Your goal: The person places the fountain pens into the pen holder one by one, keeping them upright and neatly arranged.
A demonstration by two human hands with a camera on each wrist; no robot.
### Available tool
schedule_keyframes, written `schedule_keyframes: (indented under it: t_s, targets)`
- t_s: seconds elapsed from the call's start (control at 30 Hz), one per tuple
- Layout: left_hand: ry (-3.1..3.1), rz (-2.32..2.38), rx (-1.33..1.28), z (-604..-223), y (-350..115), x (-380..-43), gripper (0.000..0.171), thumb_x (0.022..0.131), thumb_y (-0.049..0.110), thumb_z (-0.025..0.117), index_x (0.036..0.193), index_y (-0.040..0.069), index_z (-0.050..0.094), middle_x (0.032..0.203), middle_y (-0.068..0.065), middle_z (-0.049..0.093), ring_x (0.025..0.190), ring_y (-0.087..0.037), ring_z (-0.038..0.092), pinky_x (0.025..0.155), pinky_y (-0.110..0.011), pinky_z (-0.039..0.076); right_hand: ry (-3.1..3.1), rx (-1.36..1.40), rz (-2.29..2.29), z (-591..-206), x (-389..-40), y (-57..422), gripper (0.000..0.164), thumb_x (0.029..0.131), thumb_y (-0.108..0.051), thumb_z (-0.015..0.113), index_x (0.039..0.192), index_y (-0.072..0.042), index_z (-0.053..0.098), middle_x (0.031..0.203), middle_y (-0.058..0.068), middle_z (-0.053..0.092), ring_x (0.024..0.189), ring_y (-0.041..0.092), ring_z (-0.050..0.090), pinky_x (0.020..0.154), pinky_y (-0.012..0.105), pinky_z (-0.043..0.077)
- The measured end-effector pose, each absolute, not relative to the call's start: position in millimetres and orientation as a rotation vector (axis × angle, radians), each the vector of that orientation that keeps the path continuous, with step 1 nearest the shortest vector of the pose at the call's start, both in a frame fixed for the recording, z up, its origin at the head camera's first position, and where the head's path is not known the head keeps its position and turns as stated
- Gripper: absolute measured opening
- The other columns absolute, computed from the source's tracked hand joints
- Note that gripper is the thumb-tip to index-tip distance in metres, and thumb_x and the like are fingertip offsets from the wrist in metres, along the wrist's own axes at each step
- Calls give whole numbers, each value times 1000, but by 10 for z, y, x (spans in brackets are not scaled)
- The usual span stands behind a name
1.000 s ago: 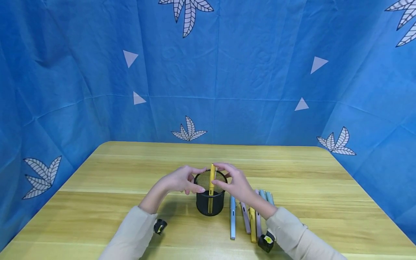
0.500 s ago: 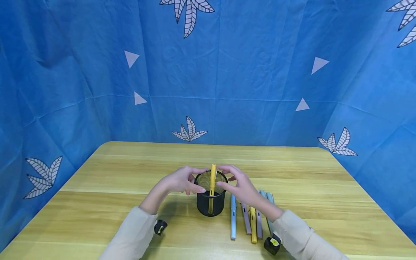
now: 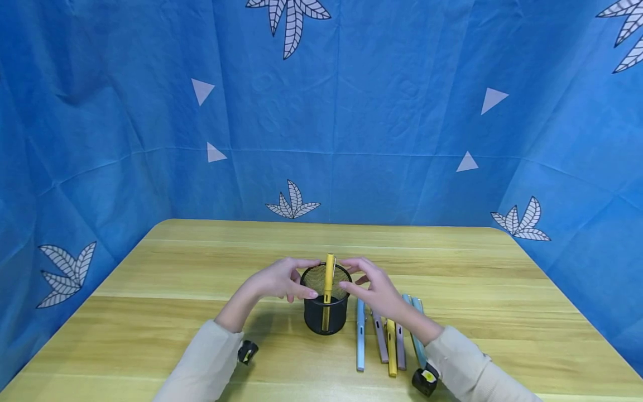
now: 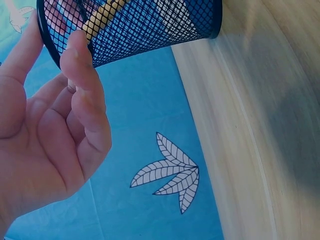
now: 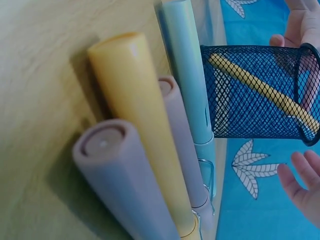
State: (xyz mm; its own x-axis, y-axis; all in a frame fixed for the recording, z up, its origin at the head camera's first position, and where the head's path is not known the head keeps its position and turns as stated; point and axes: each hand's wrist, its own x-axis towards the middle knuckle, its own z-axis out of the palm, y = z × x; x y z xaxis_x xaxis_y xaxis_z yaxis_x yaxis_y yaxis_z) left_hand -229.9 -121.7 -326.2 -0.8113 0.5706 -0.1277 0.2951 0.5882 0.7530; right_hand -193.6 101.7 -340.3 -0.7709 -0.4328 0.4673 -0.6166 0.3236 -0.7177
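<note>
A black mesh pen holder stands upright on the table. Inside it leans a yellow pen, its clipped cap end above the rim. My left hand holds the holder's left side, index finger at the far rim and thumb at the near one; in the left wrist view the thumb lies against the mesh. To the holder's right, my right hand has thumb and fingers spread apart, with no pen between them. The right wrist view shows the yellow pen slanting through the mesh, apart from the right fingertips.
Several pens lie right of the holder, under the right forearm: a light blue pen, a lilac pen, a yellow pen and teal ones. A blue patterned cloth hangs behind the wooden table.
My right hand has let go of the yellow pen and drawn back a little to the right. The pen stays in the holder; my left hand has not moved.
</note>
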Motion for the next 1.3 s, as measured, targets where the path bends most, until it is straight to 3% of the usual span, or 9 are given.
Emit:
schedule_keyframes:
  t_s: [0.23, 0.43, 0.67, 1.3]
  targets:
    - [2451, 1063, 712, -3239, -1226, -2287, 67, 79, 23, 69, 137, 13, 38, 51, -4, 50, 54, -34, 56, 42, -23, 35, -2405, 945, 1450, -3460, -1978, 1064, 34, 85, 0, 58, 116, 11, 50, 115, 25, 51, 97, 35, 51, 75, 41, 46]
    - [2449, 1081, 705, -3244, -1227, -2290, 65, 79, 23, 69, 136, 12, 40, 54, -5, 51, 53, -33, 56, 42, -25, 35, -2400, 938, 1436, -3681, -2121, 1159, 32, 89, -7, 55, 119, 4, 51, 116, 17, 53, 98, 25, 53, 75, 37, 46]
    - [2442, 1101, 690, -3263, -1222, -2288, 65, 79, 21, 69, 136, 13, 40, 52, -4, 50, 59, -41, 55, 41, -22, 34, -2400, 922, 1446, -3740, -2118, 1223, 31, 90, -16, 54, 119, -3, 53, 115, 8, 55, 97, 19, 53, 74, 37, 46]
    - [2402, 1132, 716, -3276, -1239, -2298, 64, 80, 20, 69, 136, 14, 39, 50, -3, 47, 59, -42, 54, 40, -21, 32, -2394, 916, 1349, -3825, -2110, 1447, 30, 89, -11, 55, 118, -3, 54, 112, 9, 56, 96, 26, 54, 71, 33, 47]
